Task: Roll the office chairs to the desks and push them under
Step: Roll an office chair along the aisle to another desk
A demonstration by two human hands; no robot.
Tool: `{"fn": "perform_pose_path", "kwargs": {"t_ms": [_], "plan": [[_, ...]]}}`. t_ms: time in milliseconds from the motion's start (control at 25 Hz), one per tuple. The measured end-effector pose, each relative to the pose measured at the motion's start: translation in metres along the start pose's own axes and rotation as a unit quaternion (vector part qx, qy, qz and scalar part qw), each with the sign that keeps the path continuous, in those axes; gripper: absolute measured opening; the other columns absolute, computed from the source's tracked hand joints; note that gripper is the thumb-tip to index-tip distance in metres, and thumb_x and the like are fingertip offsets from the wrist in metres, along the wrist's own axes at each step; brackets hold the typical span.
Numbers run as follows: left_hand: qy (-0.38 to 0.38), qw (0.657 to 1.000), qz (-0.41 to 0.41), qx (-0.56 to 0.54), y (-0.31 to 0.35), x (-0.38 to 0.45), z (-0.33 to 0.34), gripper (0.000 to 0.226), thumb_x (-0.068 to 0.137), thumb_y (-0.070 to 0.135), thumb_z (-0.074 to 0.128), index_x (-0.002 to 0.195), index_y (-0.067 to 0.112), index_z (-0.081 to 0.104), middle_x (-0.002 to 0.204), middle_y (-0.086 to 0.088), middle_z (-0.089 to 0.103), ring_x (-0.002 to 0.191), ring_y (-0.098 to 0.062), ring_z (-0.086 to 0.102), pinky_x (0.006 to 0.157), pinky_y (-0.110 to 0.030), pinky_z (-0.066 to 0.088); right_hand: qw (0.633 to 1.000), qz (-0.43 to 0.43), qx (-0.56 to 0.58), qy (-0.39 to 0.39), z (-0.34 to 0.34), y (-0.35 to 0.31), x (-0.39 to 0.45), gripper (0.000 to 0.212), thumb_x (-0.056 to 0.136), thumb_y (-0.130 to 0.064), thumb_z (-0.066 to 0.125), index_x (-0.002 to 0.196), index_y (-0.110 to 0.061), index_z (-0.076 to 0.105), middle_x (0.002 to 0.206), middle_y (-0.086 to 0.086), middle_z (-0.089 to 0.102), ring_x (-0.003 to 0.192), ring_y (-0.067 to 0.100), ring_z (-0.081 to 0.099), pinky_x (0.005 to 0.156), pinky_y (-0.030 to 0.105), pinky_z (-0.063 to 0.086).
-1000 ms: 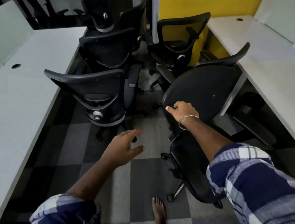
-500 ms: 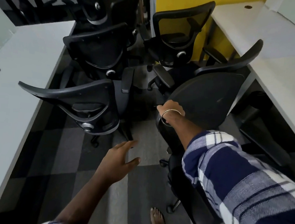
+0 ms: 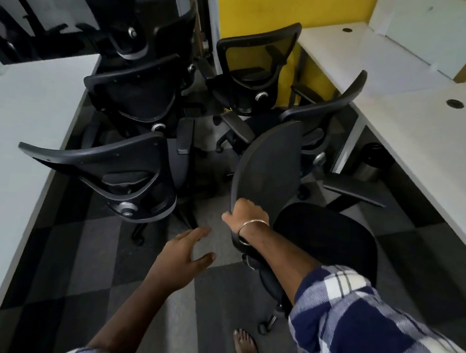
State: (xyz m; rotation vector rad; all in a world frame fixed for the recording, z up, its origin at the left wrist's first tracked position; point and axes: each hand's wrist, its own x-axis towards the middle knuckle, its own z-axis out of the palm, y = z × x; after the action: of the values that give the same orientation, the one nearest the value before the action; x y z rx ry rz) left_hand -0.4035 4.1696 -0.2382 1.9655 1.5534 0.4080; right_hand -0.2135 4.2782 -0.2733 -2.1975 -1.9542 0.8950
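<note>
Gripped at its backrest edge by the right hand [image 3: 246, 215], the black armless swivel chair [image 3: 293, 209] has turned seat-first toward the white right-hand desk [image 3: 426, 142], ready for pushing under, while the left hand [image 3: 184, 253] hovers relaxed, holding nothing.

matt black mesh and plastic chairs [image 3: 136, 106] with shiny metal knobs [image 3: 127, 206], smooth white table [image 3: 12, 140] at left, woven checked carpet floor [image 3: 100, 263], plaid cloth sleeve [image 3: 367, 337].
</note>
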Motion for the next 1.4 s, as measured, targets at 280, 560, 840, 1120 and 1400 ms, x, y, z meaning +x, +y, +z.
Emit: {"fn": "perform_pose_path", "kwargs": {"t_ms": [280, 560, 840, 1120, 1400], "plan": [[-0.02, 1.0, 0.015, -0.018, 0.01, -0.064, 0.036, 0.063, 0.098, 0.033, 0.07, 0.154, 0.02, 0.045, 0.149, 0.0, 0.055, 0.137, -0.017, 0.052, 0.113, -0.036, 0.044, 0.992, -0.027, -0.108, -0.058, 0.017, 0.069, -0.16, 0.032, 0.09, -0.037, 0.062, 0.116, -0.02, 0.059, 0.124, 0.01, 0.067, 0.113, 0.037, 0.064, 0.079, 0.038, 0.046], [0.002, 0.995, 0.098, 0.006, 0.055, -0.08, 0.061, 0.081, 0.094, 0.023, 0.073, 0.162, 0.015, 0.03, 0.166, -0.003, 0.032, 0.152, -0.02, 0.033, 0.123, -0.038, 0.033, 0.97, 0.063, -0.23, -0.048, -0.013, 0.191, -0.284, 0.033, 0.094, -0.028, 0.055, 0.123, -0.038, 0.067, 0.128, -0.005, 0.061, 0.121, 0.026, 0.064, 0.092, 0.039, 0.052], [-0.093, 0.95, 0.191, 0.229, 0.105, -0.065, 0.088, 0.083, 0.089, 0.036, 0.073, 0.161, 0.022, 0.035, 0.166, 0.0, 0.034, 0.156, -0.021, 0.027, 0.125, -0.044, 0.024, 0.949, 0.147, -0.276, 0.044, -0.028, 0.282, -0.303, 0.034, 0.089, -0.028, 0.053, 0.121, -0.035, 0.064, 0.126, -0.01, 0.063, 0.124, 0.018, 0.06, 0.106, 0.04, 0.038], [-0.057, 0.941, 0.106, 0.315, 0.157, -0.086, 0.166, 0.022, 0.088, 0.036, 0.062, 0.109, 0.028, 0.061, 0.11, 0.005, 0.063, 0.108, -0.022, 0.059, 0.102, -0.034, 0.039, 0.968, 0.035, -0.244, 0.041, -0.037, 0.334, -0.307, 0.057, 0.074, -0.048, 0.071, 0.13, -0.042, 0.062, 0.121, -0.008, 0.062, 0.118, 0.021, 0.059, 0.099, 0.037, 0.035], [0.047, 0.958, 0.049, 0.277, 0.178, -0.129, 0.217, 0.027, 0.069, 0.013, 0.083, 0.09, 0.013, 0.065, 0.088, -0.009, 0.067, 0.091, -0.039, 0.064, 0.098, -0.054, 0.047, 0.97, -0.034, -0.237, 0.043, -0.038, 0.36, -0.319, 0.045, 0.084, -0.031, 0.068, 0.129, -0.033, 0.068, 0.122, -0.003, 0.065, 0.115, 0.024, 0.06, 0.1, 0.041, 0.035]]}}
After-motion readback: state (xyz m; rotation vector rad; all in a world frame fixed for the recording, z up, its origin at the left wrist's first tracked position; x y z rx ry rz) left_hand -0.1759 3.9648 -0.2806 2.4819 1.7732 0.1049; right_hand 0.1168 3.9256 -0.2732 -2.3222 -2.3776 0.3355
